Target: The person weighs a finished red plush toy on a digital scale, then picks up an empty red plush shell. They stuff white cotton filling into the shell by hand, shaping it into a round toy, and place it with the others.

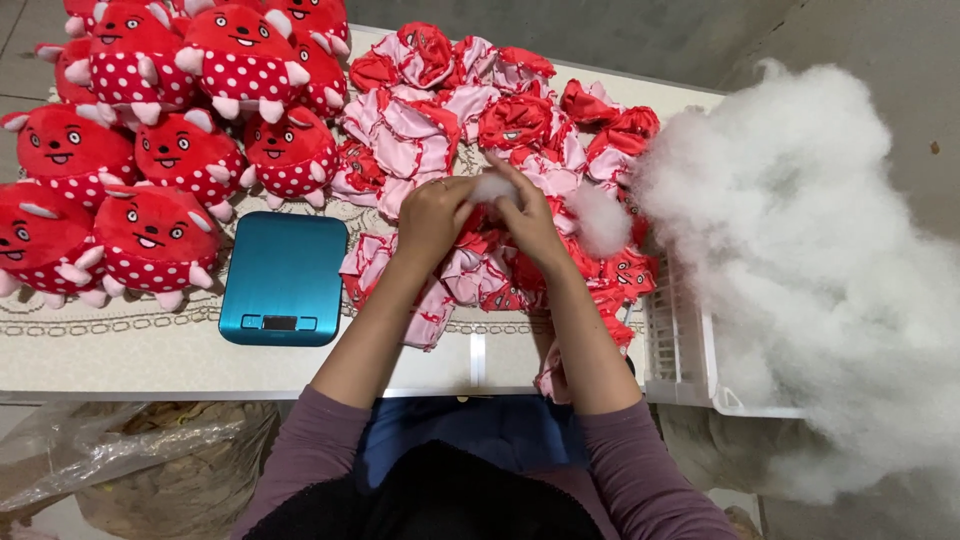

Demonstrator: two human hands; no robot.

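Head view: white basket [680,350] under loose stuffing [810,250]

My one camera sits on my head, looking steeply down, close over the bench [150,350] before me.

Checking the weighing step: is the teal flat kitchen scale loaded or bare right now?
Bare. The teal flat kitchen scale has nothing on its platform; both hands work above the unstuffed red-and-pink toy skins beside it.
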